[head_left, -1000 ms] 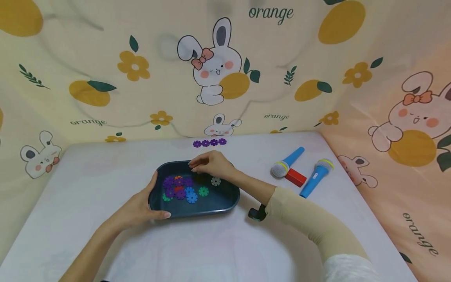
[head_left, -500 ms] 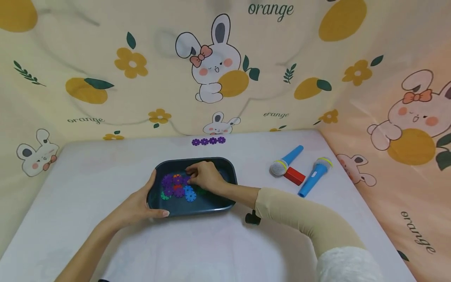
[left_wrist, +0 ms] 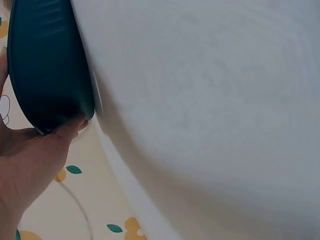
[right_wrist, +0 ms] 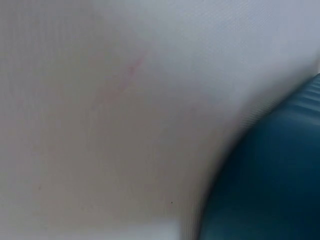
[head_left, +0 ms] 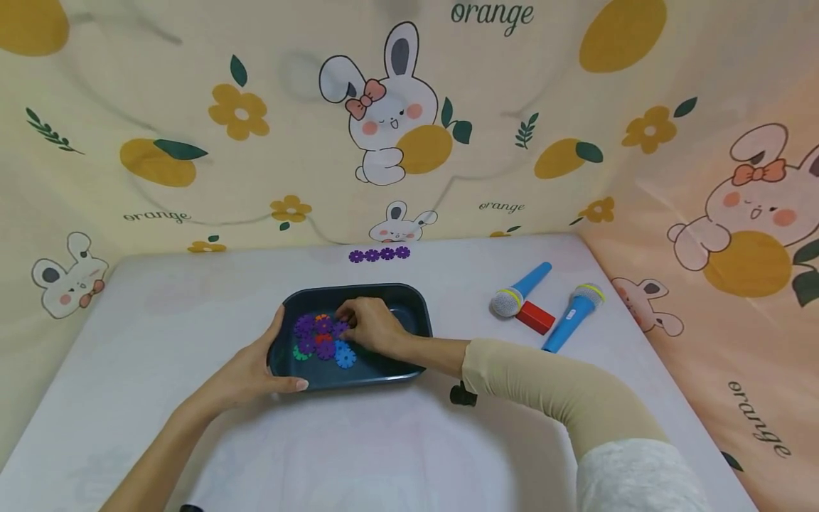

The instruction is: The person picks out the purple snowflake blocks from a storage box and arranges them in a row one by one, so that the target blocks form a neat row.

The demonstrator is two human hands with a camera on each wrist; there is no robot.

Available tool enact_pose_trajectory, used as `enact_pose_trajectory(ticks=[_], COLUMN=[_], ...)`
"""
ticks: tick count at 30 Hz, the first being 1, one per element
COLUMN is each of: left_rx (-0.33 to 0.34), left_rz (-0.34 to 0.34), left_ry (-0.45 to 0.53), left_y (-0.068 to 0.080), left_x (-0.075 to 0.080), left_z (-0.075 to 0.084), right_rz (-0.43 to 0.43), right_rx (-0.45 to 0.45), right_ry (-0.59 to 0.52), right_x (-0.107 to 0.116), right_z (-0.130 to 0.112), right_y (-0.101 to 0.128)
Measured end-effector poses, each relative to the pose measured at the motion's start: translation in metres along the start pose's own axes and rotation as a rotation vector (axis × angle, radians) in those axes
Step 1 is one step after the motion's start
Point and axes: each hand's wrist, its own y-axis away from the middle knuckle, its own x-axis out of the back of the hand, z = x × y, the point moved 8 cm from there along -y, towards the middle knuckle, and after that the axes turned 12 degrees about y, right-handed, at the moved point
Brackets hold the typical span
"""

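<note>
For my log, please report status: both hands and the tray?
Left hand grips dark tray corner. Right hand inside tray, fingers on purple gear pieces; grasp unclear. Nothing in the way.

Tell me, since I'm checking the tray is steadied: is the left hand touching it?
Touching. The head view shows the left hand gripping the tray at its left rim; the left wrist view shows the thumb pressed against its wall.

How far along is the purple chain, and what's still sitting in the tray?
Looks done: four purple discs lie joined in a row at the table's far edge. In hand: the left hand grips the dark tray by its near-left corner, while the right hand reaches into the disc pile. Left: several purple discs, plus blue, green and orange ones, remain in the tray.
</note>
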Motion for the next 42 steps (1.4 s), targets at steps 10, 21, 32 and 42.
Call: enact_pose_trajectory(ticks=[10,21,32,42], left_rx=[-0.011,-0.009,0.002,-0.027], left_rz=[-0.010,-0.006,0.010,0.008], left_ry=[0.041,-0.017,-0.009,-0.001], left_y=[0.002,0.003,0.000,0.000], left_x=[-0.002,0.000,0.002,0.000], left_z=[0.000,0.004,0.004,0.004], right_rz=[-0.038,-0.076,0.084,0.179], right_rx=[0.006,-0.024,-0.072,-0.183], right_ry=[-0.045,-0.301,-0.272,-0.213], right_x=[-0.002,0.032,0.082,0.101], right_z=[-0.001,0.002,0.046,0.100], right_y=[-0.002,0.001,-0.014,-0.020])
